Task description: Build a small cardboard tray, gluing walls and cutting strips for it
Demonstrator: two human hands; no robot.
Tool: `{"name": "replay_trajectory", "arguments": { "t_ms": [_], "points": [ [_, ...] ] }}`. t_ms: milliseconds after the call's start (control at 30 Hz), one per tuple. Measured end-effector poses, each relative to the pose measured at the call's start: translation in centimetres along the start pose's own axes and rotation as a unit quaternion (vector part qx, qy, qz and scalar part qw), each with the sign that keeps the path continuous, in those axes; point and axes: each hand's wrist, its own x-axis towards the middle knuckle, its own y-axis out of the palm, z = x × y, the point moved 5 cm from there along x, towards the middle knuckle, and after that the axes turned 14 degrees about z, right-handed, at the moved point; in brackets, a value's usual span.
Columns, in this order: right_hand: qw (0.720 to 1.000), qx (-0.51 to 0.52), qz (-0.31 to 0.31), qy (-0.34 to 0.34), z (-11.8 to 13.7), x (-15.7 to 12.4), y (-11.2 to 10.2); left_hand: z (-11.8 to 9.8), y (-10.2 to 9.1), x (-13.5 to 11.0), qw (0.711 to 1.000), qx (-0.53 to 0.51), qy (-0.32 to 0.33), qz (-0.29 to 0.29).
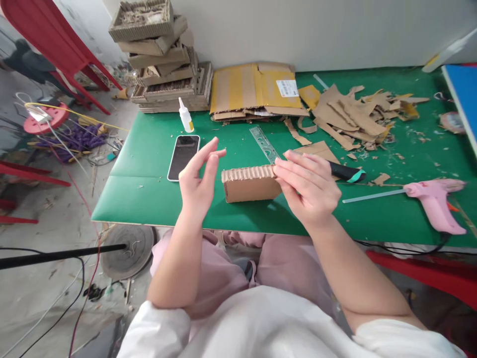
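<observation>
My right hand (307,186) grips the right end of a small brown cardboard block (249,184) with a corrugated top strip, holding it just above the green table (149,199). My left hand (199,176) hovers just left of the block with its fingers stretched out and apart, holding nothing and not touching it. A black utility knife with a teal tip (348,173) lies on the table behind my right hand, partly hidden by it. A clear plastic ruler (264,143) lies beyond the block.
A phone (183,156) and a white glue bottle (185,115) lie at the left. A pink glue gun (436,199) with a glue stick lies at the right. Flattened cardboard (257,89), scraps (354,117) and stacked cardboard trays (164,54) fill the back.
</observation>
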Motion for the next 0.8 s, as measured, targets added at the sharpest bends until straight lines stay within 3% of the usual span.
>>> {"name": "replay_trajectory", "arguments": {
  "t_ms": [100, 200, 533, 800],
  "points": [
    [1.0, -0.004, 0.003, 0.003, 0.0, 0.0, 0.0, -2.5, 1.2, -0.4, 0.984, -0.001, 0.156, 0.083],
    [1.0, -0.008, 0.003, 0.002, 0.0, 0.0, 0.0, -3.4, 2.4, -0.6, 0.969, 0.053, 0.217, 0.107],
    [0.998, -0.051, 0.025, 0.015, -0.1, 0.1, 0.3, -3.6, 3.0, -0.5, 0.975, 0.051, 0.204, 0.073],
    [1.0, 0.004, 0.013, -0.003, -0.1, -0.1, 0.2, -3.9, 3.1, -0.6, 0.974, 0.078, 0.203, 0.064]
  ]
}}
